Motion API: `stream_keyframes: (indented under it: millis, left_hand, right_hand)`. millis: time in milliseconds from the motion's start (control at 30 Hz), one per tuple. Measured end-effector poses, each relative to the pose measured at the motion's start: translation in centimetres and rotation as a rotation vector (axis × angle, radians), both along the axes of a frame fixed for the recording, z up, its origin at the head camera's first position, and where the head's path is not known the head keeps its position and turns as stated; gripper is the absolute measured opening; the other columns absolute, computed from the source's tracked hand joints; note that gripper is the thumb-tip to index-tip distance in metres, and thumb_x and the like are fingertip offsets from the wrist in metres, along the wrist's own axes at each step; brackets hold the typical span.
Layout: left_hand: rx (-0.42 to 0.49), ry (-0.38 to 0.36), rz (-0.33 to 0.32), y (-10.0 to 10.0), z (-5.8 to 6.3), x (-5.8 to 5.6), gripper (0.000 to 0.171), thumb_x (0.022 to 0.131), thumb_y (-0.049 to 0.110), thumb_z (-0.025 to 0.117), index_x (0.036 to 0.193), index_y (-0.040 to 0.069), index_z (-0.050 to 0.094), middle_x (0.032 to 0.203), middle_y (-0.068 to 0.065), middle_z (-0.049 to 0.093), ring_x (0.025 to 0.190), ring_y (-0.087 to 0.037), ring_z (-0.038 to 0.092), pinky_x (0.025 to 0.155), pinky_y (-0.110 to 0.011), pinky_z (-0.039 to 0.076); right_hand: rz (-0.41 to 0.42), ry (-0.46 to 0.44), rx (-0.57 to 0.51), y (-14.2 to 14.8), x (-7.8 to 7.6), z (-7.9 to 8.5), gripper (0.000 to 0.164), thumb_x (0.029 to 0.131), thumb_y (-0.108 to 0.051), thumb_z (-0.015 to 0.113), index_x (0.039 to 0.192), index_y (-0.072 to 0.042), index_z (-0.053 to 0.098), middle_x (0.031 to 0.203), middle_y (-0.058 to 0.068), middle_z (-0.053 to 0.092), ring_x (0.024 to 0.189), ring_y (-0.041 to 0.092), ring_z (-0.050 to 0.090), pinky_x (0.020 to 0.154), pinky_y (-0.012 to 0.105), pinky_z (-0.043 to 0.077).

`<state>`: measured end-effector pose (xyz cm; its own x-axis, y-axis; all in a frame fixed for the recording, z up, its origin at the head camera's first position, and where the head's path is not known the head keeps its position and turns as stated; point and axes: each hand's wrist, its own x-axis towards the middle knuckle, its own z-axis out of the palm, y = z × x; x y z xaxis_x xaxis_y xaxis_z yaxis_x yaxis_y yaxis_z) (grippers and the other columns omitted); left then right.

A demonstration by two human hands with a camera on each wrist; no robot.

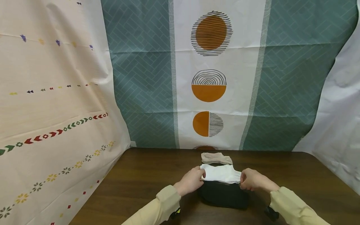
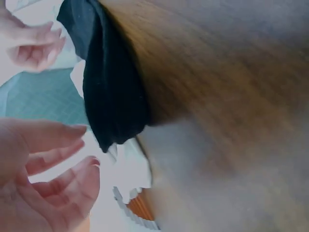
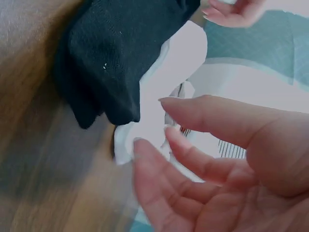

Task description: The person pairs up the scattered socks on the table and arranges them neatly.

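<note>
A white sock (image 1: pixel 220 173) lies sideways across the dark wooden table, just behind a black sock (image 1: pixel 225 195). At its left end is my left hand (image 1: pixel 191 180), fingertips right at the fabric edge. My right hand (image 1: pixel 254 180) is at the narrower right end. In the left wrist view, a gap shows between the thumb and bent fingers of the left hand (image 2: pixel 53 183), beside the black sock (image 2: pixel 113 82). The right wrist view likewise shows the thumb and fingers of the right hand (image 3: pixel 212 164) apart, with the white sock (image 3: pixel 186 53) just beyond them.
A beige sock (image 1: pixel 216 158) lies behind the white one, toward the table's back edge. The brown table (image 1: pixel 135 184) meets a patterned green and white curtain (image 1: pixel 143 93) at the back. Pale cloth (image 1: pixel 62 103) hangs along the left side, and white cloth (image 1: pixel 334 125) along the right.
</note>
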<state>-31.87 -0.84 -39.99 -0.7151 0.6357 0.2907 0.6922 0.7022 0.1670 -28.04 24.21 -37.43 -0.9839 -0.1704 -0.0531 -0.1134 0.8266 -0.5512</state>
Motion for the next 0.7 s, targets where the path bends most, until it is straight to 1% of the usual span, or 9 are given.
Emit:
stream_keyframes:
  millis: [33,100,167,300,400,533,700]
  left_hand:
    - [-0.015,0.028,-0.019,0.1,0.2,0.1,0.012,0.074,0.003,0.069,0.083,0.009,0.062,0.074,0.003,0.047,0.063,-0.008,0.045,0.056,-0.019,0.039]
    - [-0.04,0.048,-0.059,0.4,0.5,0.3,0.012,0.074,0.005,0.07,0.083,0.01,0.062,0.074,0.003,0.047,0.063,-0.007,0.045,0.055,-0.018,0.039]
    - [-0.08,0.042,-0.09,0.6,0.6,0.4,0.011,0.075,0.008,0.071,0.081,0.011,0.062,0.073,0.005,0.047,0.063,-0.005,0.045,0.054,-0.017,0.038]
    - [-0.153,-0.052,-0.11,0.9,0.2,0.7,0.012,0.076,0.014,0.073,0.08,0.012,0.062,0.07,0.008,0.045,0.06,-0.004,0.043,0.052,-0.018,0.037]
    - [-0.198,-0.087,-0.103,1.0,-0.2,0.8,0.014,0.075,0.017,0.075,0.081,0.013,0.063,0.07,0.009,0.045,0.061,-0.003,0.043,0.053,-0.019,0.038]
    - [-0.228,-0.091,-0.085,1.1,-0.6,0.9,0.017,0.073,0.021,0.076,0.084,0.014,0.065,0.072,0.009,0.047,0.063,-0.003,0.044,0.055,-0.02,0.039]
    - [-0.238,-0.087,-0.07,1.2,-0.8,0.7,0.019,0.073,0.022,0.076,0.086,0.014,0.065,0.075,0.008,0.049,0.065,-0.004,0.046,0.056,-0.021,0.04]
  right_hand:
    - [0.007,0.027,0.002,-0.1,0.0,0.1,0.023,0.065,0.002,0.073,0.069,-0.006,0.053,0.059,0.003,0.048,0.049,0.015,0.048,0.045,0.029,0.045]
    - [0.041,0.06,-0.003,-0.5,-0.1,0.1,0.024,0.065,0.002,0.074,0.069,-0.006,0.052,0.06,0.003,0.048,0.049,0.015,0.049,0.046,0.03,0.046]
    - [0.085,0.045,-0.017,-0.9,0.0,-0.1,0.023,0.065,0.003,0.074,0.07,-0.006,0.053,0.06,0.002,0.048,0.049,0.016,0.049,0.046,0.03,0.046]
    - [0.154,-0.014,-0.04,-1.2,0.3,-0.9,0.022,0.066,0.002,0.075,0.068,-0.005,0.054,0.059,0.002,0.05,0.049,0.016,0.049,0.045,0.031,0.045]
    - [0.178,-0.044,-0.06,-1.3,0.5,-1.4,0.019,0.067,0.002,0.074,0.069,-0.003,0.057,0.059,0.003,0.051,0.05,0.017,0.049,0.046,0.033,0.046]
    - [0.166,-0.068,-0.069,-1.3,0.5,-1.6,0.017,0.067,0.003,0.074,0.069,-0.002,0.058,0.06,0.004,0.052,0.051,0.018,0.05,0.048,0.035,0.046]
    - [0.113,-0.061,-0.038,-1.6,0.3,-1.6,0.018,0.066,0.002,0.075,0.069,-0.003,0.059,0.06,0.005,0.052,0.051,0.018,0.051,0.048,0.034,0.047]
